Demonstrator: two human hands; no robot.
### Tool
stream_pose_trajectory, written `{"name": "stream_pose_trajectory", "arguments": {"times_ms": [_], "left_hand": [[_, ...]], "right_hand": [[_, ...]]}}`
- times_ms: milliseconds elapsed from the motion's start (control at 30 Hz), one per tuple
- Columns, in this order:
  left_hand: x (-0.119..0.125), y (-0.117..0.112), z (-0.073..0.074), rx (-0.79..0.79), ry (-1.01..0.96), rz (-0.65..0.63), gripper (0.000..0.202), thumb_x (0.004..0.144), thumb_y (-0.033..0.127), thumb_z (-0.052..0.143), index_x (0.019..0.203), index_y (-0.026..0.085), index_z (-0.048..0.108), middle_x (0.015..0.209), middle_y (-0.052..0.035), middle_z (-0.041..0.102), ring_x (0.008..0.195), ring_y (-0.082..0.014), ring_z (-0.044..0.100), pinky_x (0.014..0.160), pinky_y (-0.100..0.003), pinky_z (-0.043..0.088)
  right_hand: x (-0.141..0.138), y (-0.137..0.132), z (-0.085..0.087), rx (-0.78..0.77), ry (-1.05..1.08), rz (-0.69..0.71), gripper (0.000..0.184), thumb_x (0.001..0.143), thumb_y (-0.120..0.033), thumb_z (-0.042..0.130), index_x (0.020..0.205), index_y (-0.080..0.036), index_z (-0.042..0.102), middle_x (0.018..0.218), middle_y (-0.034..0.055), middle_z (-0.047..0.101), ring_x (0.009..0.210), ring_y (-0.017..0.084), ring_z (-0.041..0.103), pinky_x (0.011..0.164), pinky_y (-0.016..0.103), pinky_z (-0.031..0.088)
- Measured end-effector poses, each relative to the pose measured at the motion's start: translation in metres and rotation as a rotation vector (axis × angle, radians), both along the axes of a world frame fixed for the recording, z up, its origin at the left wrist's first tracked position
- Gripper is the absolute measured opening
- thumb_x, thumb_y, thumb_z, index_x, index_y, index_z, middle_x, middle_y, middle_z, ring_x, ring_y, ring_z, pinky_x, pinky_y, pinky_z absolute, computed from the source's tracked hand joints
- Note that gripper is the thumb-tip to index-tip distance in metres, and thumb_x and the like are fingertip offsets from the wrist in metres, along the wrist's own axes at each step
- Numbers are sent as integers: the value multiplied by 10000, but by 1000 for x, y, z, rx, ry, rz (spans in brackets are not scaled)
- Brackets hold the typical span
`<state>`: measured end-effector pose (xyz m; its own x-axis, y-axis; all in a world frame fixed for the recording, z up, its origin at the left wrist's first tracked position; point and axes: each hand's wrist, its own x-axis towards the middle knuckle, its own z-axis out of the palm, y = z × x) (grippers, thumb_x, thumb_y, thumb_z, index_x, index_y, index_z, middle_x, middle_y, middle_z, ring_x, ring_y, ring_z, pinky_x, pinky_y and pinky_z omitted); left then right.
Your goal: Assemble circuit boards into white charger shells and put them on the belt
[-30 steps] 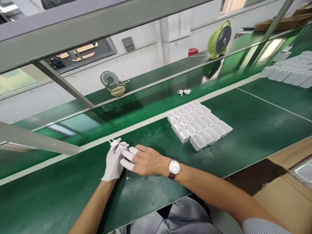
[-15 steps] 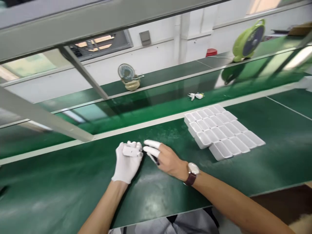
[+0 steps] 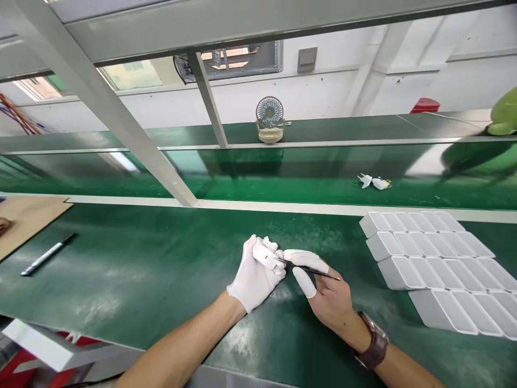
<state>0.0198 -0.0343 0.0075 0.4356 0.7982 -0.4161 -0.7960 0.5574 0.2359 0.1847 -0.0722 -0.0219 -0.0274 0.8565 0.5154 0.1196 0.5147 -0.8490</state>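
My left hand (image 3: 255,276), in a white glove, is closed round a small white plastic part (image 3: 264,255) held just above the green bench mat (image 3: 133,269). My right hand (image 3: 326,291) has white finger cots on its fingertips and a wristwatch on the wrist. It pinches thin dark tweezers (image 3: 307,268), whose tip touches the white part. To the right lie rows of small white open boxes (image 3: 434,258) packed side by side.
A marker pen (image 3: 47,253) lies at the left beside a brown board (image 3: 28,218). Two white plug parts (image 3: 375,182) lie on the belt beyond the bench. A small desk fan (image 3: 270,119) stands on the far shelf. Grey frame struts (image 3: 133,134) slant overhead.
The view has swung left, so the boxes now sit further right. My right hand picked the tweezers up off the mat and brought their tip to the white part in my left hand.
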Motion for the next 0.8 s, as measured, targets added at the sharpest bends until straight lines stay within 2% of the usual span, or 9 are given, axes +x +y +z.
{"name": "stream_pose_trajectory", "arguments": {"times_ms": [133, 433, 600, 800], "left_hand": [[0, -2, -1, 3, -5, -38, 289, 905, 486, 617, 925, 199, 597, 787, -2, 603, 590, -128, 563, 528, -259, 421], [7, -5, 6, -65, 43, -84, 298, 890, 471, 638, 844, 181, 584, 724, -5, 563, 594, -116, 546, 498, -224, 402], [7, -5, 7, -55, 53, -104, 319, 885, 487, 633, 817, 182, 567, 687, 1, 532, 574, -116, 526, 500, -228, 399], [7, -6, 6, -58, 43, -106, 314, 905, 483, 614, 851, 176, 576, 737, -2, 554, 607, -113, 544, 520, -228, 413]], "right_hand": [[0, 0, -2, 5, -37, 27, 358, 928, -129, 617, 1250, -280, 659, 1229, 85, 692, 1175, 270, 643, 983, 481, 585], [-1, -3, 0, 46, -77, 69, 349, 932, -182, 643, 1268, -279, 638, 1219, 92, 694, 1172, 276, 646, 963, 470, 597], [0, -3, 0, 56, -85, 71, 367, 922, -152, 646, 1266, -280, 635, 1215, 86, 696, 1176, 268, 645, 958, 446, 601], [0, -4, 3, 57, -81, 70, 395, 914, -107, 621, 1263, -289, 637, 1218, 84, 692, 1166, 267, 650, 966, 457, 594]]}}
